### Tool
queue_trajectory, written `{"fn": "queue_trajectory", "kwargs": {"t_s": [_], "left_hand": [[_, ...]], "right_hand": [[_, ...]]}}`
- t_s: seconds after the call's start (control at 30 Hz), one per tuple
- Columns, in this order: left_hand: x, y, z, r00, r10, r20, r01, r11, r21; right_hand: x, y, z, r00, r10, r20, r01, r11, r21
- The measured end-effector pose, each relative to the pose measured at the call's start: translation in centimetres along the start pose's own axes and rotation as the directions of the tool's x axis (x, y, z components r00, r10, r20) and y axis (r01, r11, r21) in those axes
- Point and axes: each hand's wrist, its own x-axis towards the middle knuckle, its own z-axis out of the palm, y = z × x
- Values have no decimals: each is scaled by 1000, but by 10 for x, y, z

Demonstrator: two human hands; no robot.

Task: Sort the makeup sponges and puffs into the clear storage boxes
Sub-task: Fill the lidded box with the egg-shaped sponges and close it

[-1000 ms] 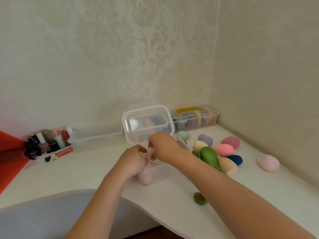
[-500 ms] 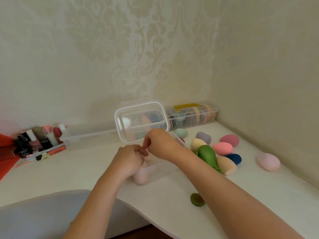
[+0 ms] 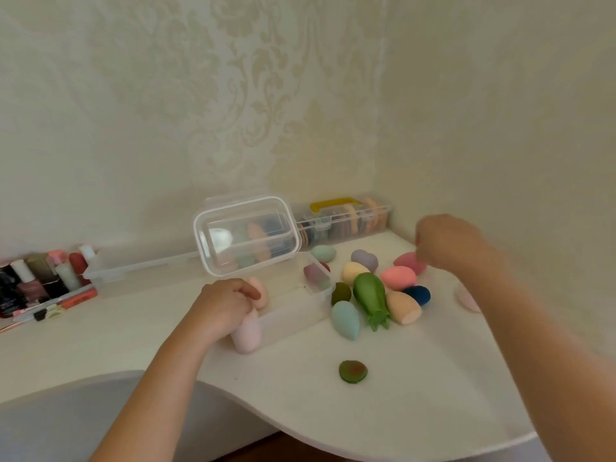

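**Change.** A second ago both hands worked together at the near-left end of the clear box (image 3: 296, 306). Your right hand (image 3: 446, 243) has now left the box and moved to the upper right of the frame, above the loose sponges. Your left hand (image 3: 221, 305) stays at the box. Treat this as one placement finishing and the next pick beginning.

**Hand state.** The left hand's fingers curl round the peach sponge (image 3: 261, 291), thumb across it, holding it at the box's left end. Just below it in the frame, the pale pink sponge (image 3: 246, 335) shows through the box's near corner. The right hand's fingers bend down at the rose sponge (image 3: 408, 261), but blur prevents telling whether they grip it.

**Materials.** The box and its raised lid (image 3: 246, 235) are rigid transparent plastic with rounded corners. The sponges look like soft, matte foam, mostly egg or teardrop shaped. The green sponge (image 3: 370, 291) is aubergine-shaped with a glossier skin. The flat green puff (image 3: 353, 371) is a thin disc lying alone on the smooth white tabletop (image 3: 433, 378), lower centre. Roughly a dozen pieces remain unsorted.
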Motion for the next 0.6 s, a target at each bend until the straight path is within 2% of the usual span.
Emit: {"fn": "queue_trajectory", "kwargs": {"t_s": [0.07, 0.13, 0.27, 0.37, 0.47, 0.53, 0.6], "left_hand": [[0, 1, 0, 1000, -2, 2, 2, 1000, 7], [0, 2, 0, 1000, -3, 1, 3, 1000, 11], [-2, 6, -1, 1000, -4, 4, 4, 1000, 16], [-5, 7, -1, 1000, 0, 12, 0, 1000, 13], [-6, 8, -2, 1000, -2, 9, 2, 1000, 20], [-6, 9, -2, 1000, 0, 5, 0, 1000, 26], [-7, 9, -2, 1000, -2, 2, 2, 1000, 26]], "right_hand": [[-5, 17, 9, 982, 102, 159, -86, 991, -107], [-8, 26, 20, 954, 143, 262, -85, 972, -220], [-14, 35, 32, 934, 125, 334, -18, 951, -307], [-12, 30, 27, 951, 120, 286, -46, 967, -252], [-9, 18, 12, 984, -25, 175, 52, 988, -146], [-12, 4, 1, 987, -150, 53, 146, 986, 77], [-17, -14, -6, 950, -307, -52, 307, 897, 319]]}}
